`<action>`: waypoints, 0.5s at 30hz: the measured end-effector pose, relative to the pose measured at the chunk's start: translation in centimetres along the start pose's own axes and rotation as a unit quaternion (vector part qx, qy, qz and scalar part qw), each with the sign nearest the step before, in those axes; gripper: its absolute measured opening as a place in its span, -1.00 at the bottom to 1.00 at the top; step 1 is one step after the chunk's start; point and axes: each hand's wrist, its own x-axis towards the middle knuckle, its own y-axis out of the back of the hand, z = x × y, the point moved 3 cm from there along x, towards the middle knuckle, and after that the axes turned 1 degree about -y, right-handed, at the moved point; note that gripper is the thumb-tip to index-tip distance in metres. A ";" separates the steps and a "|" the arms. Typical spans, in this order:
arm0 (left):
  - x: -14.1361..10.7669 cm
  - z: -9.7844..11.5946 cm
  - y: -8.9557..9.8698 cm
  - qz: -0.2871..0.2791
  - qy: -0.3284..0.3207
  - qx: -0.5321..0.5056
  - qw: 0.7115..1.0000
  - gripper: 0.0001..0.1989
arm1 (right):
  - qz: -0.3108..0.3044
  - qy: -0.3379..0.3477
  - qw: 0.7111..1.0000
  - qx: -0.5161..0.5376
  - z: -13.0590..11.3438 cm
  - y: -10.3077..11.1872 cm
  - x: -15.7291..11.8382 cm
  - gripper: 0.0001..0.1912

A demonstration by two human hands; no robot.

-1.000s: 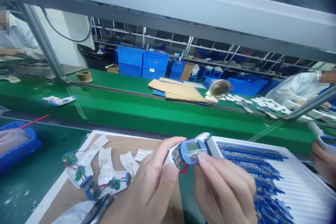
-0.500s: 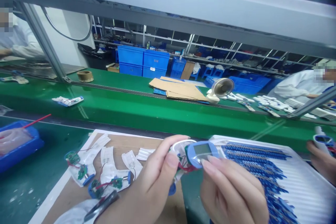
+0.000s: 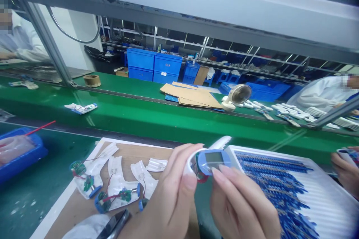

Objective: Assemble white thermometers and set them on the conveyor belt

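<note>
My left hand (image 3: 176, 190) is wrapped round a white plastic housing (image 3: 190, 162) with red wires and a green board showing at its opening. Between the thumb and fingers of my right hand (image 3: 244, 201) is the lower edge of a blue-framed display (image 3: 214, 157), held against the housing's right side. A white handle part (image 3: 221, 142) sticks up behind the display. Left of my hands, open white housings with boards and wires (image 3: 119, 194) lie on a brown board (image 3: 64, 214).
A white tray (image 3: 333, 201) of blue parts stands at the right, with another person's hand (image 3: 344, 170) beyond it. A blue bin (image 3: 36, 153) is at the left. Across the green conveyor (image 3: 157, 119) are cardboard sheets (image 3: 193, 95) and a small fan (image 3: 239, 94).
The display has shifted slightly left, closer to the housing, and the white handle part now points up behind it. The assembly on the conveyor has moved right.
</note>
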 end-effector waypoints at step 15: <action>-0.4 -0.7 0.8 0.032 -0.012 -0.023 0.999 -0.59 | -0.114 0.049 0.991 0.047 1.0 2.9 -0.7 -0.80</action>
